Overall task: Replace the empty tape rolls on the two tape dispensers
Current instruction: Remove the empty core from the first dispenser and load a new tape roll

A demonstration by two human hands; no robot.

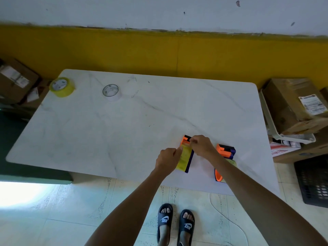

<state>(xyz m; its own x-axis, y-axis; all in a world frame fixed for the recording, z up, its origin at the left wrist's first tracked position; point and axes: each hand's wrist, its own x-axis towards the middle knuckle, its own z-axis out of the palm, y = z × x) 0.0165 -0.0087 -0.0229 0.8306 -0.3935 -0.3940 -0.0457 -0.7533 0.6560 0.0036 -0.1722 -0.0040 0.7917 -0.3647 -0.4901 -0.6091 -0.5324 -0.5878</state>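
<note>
Two orange-and-purple tape dispensers lie near the front right of the white marble table (124, 121). The left dispenser (185, 155) carries a yellowish tape roll; my left hand (167, 158) pinches its left side and my right hand (200, 145) grips its orange head end. The right dispenser (225, 153) rests beside my right forearm, which hides part of it, and a bit of yellow tape shows on it. At the far left corner stands a full yellow tape roll (62, 87). Near it sits a thin, almost empty clear roll (111, 91).
Cardboard boxes (292, 105) and a white tray are stacked to the right of the table, with a black crate (312, 180) on the floor below. More boxes (16, 80) sit at the left. A yellow-and-white wall runs behind the table.
</note>
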